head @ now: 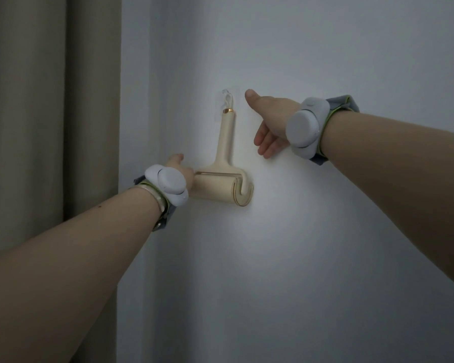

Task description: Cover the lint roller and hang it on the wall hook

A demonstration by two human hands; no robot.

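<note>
A cream lint roller [227, 142] hangs upright on the white wall, its white loop caught on a clear adhesive hook [226, 96]. Its roller head is closed inside a cream cover [220, 188] with thin gold trim. My left hand [180, 167] reaches the left end of the covered head; its fingers are mostly hidden behind the wrist device, so I cannot see whether it grips. My right hand [269, 124] hovers just right of the handle, fingers spread and thumb up, holding nothing and apart from the roller.
A beige curtain [50, 113] hangs along the left side, close to my left forearm. The plain white wall [325, 231] fills the remaining view. Both wrists carry grey-white devices on straps.
</note>
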